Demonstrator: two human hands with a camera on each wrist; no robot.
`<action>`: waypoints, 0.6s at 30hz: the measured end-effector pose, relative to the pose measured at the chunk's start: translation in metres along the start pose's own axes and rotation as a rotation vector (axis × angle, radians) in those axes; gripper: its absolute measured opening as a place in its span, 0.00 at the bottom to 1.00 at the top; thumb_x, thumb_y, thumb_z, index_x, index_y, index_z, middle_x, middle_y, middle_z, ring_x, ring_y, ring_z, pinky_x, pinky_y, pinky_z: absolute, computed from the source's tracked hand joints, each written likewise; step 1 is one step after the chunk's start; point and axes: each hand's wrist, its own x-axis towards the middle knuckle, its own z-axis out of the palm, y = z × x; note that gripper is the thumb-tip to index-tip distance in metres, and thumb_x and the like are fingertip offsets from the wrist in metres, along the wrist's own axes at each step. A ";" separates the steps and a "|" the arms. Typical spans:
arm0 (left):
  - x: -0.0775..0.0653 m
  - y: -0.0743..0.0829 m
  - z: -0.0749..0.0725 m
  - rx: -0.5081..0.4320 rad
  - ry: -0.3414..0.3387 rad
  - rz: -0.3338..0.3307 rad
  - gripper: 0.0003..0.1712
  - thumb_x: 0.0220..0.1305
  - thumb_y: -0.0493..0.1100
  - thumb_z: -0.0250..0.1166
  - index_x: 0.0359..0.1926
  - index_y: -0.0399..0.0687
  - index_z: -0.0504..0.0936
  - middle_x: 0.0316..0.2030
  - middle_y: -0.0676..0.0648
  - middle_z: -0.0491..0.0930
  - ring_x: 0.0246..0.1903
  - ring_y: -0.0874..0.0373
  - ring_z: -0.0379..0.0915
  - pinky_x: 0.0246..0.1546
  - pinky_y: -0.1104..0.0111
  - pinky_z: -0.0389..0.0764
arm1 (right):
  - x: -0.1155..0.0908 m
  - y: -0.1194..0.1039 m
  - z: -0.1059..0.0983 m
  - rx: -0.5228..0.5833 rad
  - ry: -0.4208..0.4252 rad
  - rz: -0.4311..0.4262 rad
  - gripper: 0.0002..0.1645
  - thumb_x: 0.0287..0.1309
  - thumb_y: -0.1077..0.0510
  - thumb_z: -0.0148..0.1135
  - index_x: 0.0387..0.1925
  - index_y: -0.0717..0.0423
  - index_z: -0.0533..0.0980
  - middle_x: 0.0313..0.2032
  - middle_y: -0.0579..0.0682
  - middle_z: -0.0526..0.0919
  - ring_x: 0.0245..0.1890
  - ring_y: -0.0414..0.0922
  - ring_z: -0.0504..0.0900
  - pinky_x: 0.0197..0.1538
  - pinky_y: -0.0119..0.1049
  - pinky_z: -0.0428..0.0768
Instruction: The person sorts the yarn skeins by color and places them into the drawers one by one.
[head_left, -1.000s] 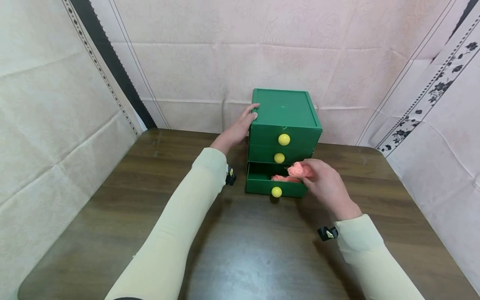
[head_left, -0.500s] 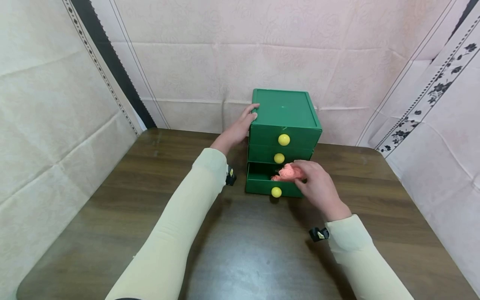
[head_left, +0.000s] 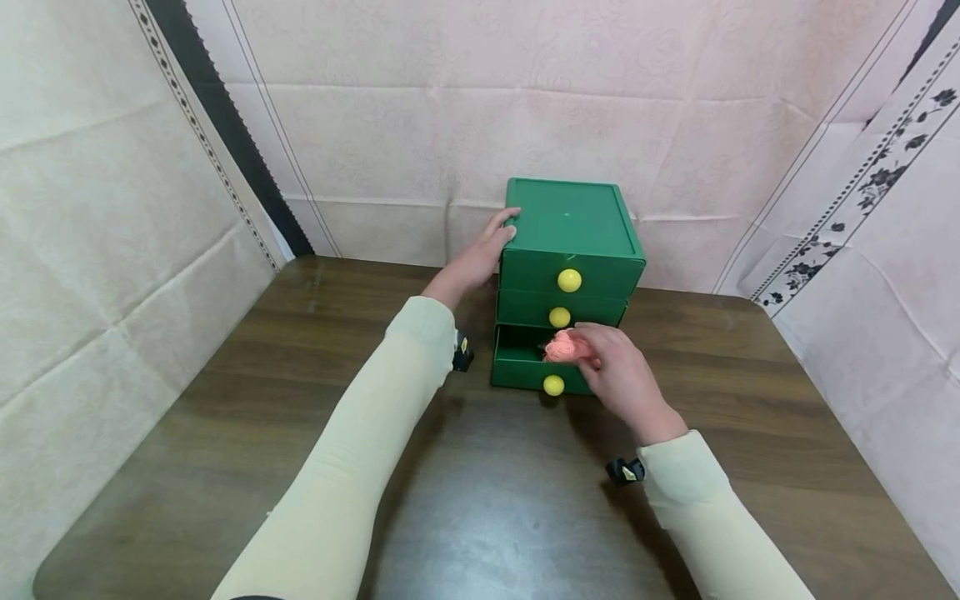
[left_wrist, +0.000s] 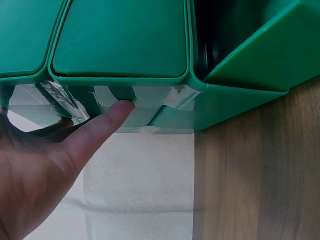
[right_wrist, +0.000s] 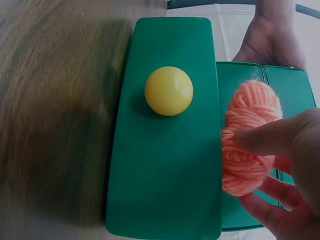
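Observation:
A small green chest of drawers [head_left: 570, 218] with yellow knobs stands on the table, its bottom drawer [head_left: 517, 373] pulled out. My right hand [head_left: 618, 371] pinches a ball of salmon-pink yarn [right_wrist: 253, 106] between thumb and fingers, over the front panel of that drawer. In the head view the yarn overlaps the drawer's opening, and part of the inside is hidden behind it. My left hand [head_left: 480, 254] rests on the chest's left side, fingertips at the top edge. The left wrist view shows the left thumb [left_wrist: 102, 127] extended along the taped side wall.
The two upper drawers, with knobs [head_left: 569, 280] in front, are pushed in. Brown wood tabletop [head_left: 360, 467] spreads around the chest. Pale patterned cloth [head_left: 570, 92] hangs close behind it, and more cloth hangs at both sides.
My right hand has moved left with the yarn, further across the open drawer. Pink yarn seen in the drawer earlier is now covered by the held ball. My left hand stays put.

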 end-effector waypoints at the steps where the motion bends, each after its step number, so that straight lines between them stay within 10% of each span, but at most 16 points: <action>1: -0.003 0.003 0.000 0.004 -0.004 -0.005 0.27 0.76 0.60 0.36 0.73 0.81 0.46 0.77 0.54 0.38 0.73 0.45 0.44 0.60 0.38 0.64 | 0.000 -0.001 0.001 -0.001 0.001 -0.003 0.25 0.53 0.65 0.69 0.54 0.57 0.77 0.56 0.57 0.79 0.57 0.56 0.74 0.60 0.53 0.74; 18: -0.016 0.015 0.001 0.047 -0.012 -0.015 0.28 0.77 0.58 0.35 0.75 0.76 0.43 0.77 0.52 0.38 0.73 0.43 0.45 0.59 0.39 0.67 | 0.005 -0.008 0.014 -0.004 0.023 -0.042 0.24 0.55 0.63 0.70 0.55 0.55 0.77 0.53 0.54 0.77 0.49 0.52 0.76 0.52 0.48 0.80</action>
